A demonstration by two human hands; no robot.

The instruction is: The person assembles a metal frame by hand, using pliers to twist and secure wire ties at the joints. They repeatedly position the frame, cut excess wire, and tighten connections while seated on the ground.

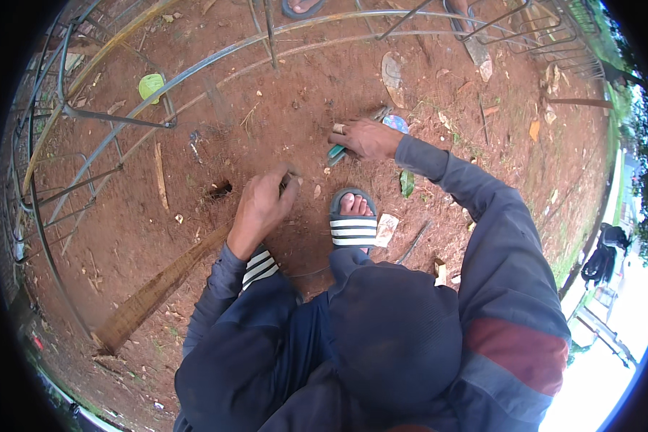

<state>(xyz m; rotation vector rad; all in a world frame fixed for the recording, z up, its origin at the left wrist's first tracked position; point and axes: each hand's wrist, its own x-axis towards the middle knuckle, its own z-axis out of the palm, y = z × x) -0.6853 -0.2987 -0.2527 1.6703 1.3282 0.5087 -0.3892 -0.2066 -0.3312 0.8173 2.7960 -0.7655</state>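
My left hand [261,207] is low over the red soil, its thumb and fingers pinched together. Whatever lies between those fingertips is too small and blurred to name. Ahead and to the right, my right hand [371,139] has its fingers wrapped round green-handled pliers [336,153], which are close to the ground. The hand covers the middle of the tool; a bit of metal shows beyond it. Beside the right wrist lies a round, multicoloured object [395,124]. My sandalled right foot [356,207] is planted between and below the hands.
A frame of bent steel bars [194,68] curves across the left and far side. A wooden plank [147,295] lies by my left foot. Near my left hand is a small hole [222,189]. Another person's foot [301,7] stands beyond the bars. Dry leaves and scraps litter the soil.
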